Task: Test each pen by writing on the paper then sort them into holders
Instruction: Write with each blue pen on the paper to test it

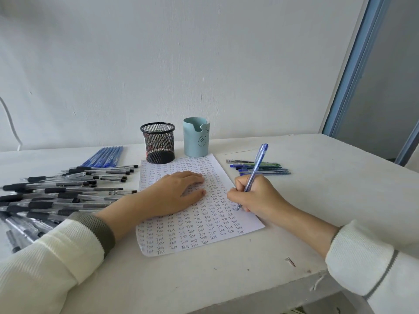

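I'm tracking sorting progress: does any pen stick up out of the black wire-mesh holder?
No, the rim of the black wire-mesh cylindrical holder stands open with no pen rising above it.

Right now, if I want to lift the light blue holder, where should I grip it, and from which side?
Grip the light blue holder round its smooth round wall, below the notched rim, probably from the right. It stands upright, and the black mesh holder is close on its left.
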A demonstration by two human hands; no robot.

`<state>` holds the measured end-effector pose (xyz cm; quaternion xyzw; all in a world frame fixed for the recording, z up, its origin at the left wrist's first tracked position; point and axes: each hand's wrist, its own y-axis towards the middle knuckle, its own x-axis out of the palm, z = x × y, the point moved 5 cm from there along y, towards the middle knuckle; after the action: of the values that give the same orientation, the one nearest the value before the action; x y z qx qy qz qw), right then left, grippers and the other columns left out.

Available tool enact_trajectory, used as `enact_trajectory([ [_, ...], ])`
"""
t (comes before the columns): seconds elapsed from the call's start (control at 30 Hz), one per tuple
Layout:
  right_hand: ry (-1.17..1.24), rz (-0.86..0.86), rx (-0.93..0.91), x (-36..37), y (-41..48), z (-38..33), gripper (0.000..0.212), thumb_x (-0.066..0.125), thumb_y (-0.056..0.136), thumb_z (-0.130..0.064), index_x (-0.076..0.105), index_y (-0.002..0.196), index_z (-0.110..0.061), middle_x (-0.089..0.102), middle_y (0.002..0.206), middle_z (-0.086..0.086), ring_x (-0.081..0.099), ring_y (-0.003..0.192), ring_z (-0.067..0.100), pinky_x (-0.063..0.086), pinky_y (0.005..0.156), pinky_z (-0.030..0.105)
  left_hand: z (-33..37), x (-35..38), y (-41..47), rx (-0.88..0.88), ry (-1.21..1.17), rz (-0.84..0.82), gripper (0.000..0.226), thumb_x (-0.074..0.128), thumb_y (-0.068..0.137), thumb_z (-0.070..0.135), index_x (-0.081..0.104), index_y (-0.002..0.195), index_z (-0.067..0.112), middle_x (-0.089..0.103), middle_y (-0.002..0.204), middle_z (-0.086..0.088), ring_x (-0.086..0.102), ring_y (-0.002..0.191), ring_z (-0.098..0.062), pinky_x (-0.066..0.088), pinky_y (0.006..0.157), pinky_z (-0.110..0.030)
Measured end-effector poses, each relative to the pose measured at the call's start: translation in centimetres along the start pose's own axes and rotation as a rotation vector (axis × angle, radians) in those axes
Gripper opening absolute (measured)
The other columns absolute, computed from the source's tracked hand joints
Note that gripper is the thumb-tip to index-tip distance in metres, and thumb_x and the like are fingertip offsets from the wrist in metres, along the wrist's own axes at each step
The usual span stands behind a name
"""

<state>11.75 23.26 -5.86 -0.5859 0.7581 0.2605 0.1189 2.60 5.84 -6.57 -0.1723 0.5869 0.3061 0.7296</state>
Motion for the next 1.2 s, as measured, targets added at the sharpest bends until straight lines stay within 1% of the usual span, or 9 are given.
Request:
enact_trajectory([
  [0.07,-0.001,-0.006,-0.009,0.03,-0.08,0.00,0.051,0.065,0.079,-0.001,0.032,0.044,-0.020,0.031,0.048,0.000,0.037,0.042,0.014,0.036,0.044,0.018,0.02,-0.01,0.00,-0.003,-0.001,0.000,0.057,0.039,0.097,0.058,0.041,0.147,0.031,0.035,0.153,0.015,0.033,0.139,-0.007,0.024,0.119,-0.033],
  [0.2,-0.009,-0.007,-0.016,0.15,-0.01,-0.14,0.050,0.066,0.080,-0.002,0.034,0.046,-0.019,0.034,0.050,0.004,0.042,0.043,0.017,0.038,0.044,0.018,0.04,0.00,0.02,-0.004,0.006,-0.007,0.058,0.038,0.097,0.058,0.040,0.147,0.031,0.034,0.153,0.015,0.033,0.139,-0.007,0.025,0.119,-0.033],
  [0.33,-0.005,-0.022,-0.005,0.28,0.05,-0.15,0.050,0.066,0.080,-0.002,0.034,0.046,-0.019,0.035,0.048,0.001,0.042,0.041,0.016,0.038,0.045,0.019,0.00,0.01,0.05,-0.006,0.006,-0.008,0.058,0.037,0.096,0.059,0.040,0.147,0.032,0.034,0.153,0.015,0.033,0.139,-0.007,0.024,0.119,-0.033],
  [0.43,-0.006,-0.021,-0.008,0.21,0.03,-0.03,0.050,0.066,0.077,-0.001,0.033,0.045,-0.019,0.038,0.057,0.013,0.039,0.046,0.019,0.036,0.045,0.020,0.10,-0.01,0.01,-0.006,0.003,-0.008,0.057,0.038,0.097,0.058,0.040,0.147,0.031,0.034,0.153,0.015,0.033,0.140,-0.007,0.024,0.119,-0.033],
  [0.47,-0.008,-0.019,-0.009,0.18,0.06,0.00,0.049,0.066,0.077,-0.001,0.034,0.044,-0.019,0.039,0.057,0.013,0.039,0.047,0.019,0.036,0.045,0.020,0.09,-0.01,0.00,-0.008,0.004,-0.009,0.057,0.038,0.097,0.058,0.040,0.147,0.031,0.034,0.153,0.015,0.032,0.140,-0.007,0.024,0.119,-0.033],
  [0.6,-0.001,-0.014,-0.008,0.20,0.04,0.03,0.052,0.066,0.079,-0.001,0.034,0.043,-0.020,0.035,0.049,0.004,0.041,0.041,0.016,0.037,0.045,0.019,0.08,-0.01,0.03,-0.012,0.012,-0.018,0.058,0.037,0.096,0.058,0.039,0.147,0.031,0.034,0.154,0.014,0.033,0.140,-0.008,0.025,0.118,-0.035],
  [0.77,-0.008,-0.026,0.007,0.19,0.04,0.00,0.053,0.065,0.078,-0.001,0.033,0.041,-0.020,0.031,0.052,0.006,0.038,0.038,0.013,0.035,0.043,0.018,0.12,0.00,0.05,-0.011,0.012,-0.018,0.058,0.037,0.097,0.058,0.039,0.147,0.031,0.034,0.153,0.014,0.033,0.139,-0.008,0.025,0.118,-0.035],
  [0.93,-0.012,-0.037,0.002,0.14,-0.03,-0.01,0.051,0.064,0.077,0.000,0.033,0.042,-0.019,0.035,0.060,0.013,0.036,0.043,0.015,0.034,0.043,0.018,0.05,0.07,0.02,-0.012,0.008,-0.007,0.057,0.039,0.097,0.057,0.041,0.147,0.031,0.035,0.153,0.015,0.033,0.139,-0.007,0.024,0.118,-0.033],
  [1.2,-0.001,-0.026,0.005,0.04,0.03,-0.02,0.051,0.064,0.076,0.001,0.031,0.042,-0.019,0.032,0.059,0.012,0.034,0.045,0.016,0.033,0.044,0.020,0.29,-0.14,0.02,-0.010,0.003,0.001,0.055,0.040,0.098,0.054,0.042,0.147,0.029,0.036,0.153,0.014,0.034,0.139,-0.008,0.024,0.117,-0.029],
])
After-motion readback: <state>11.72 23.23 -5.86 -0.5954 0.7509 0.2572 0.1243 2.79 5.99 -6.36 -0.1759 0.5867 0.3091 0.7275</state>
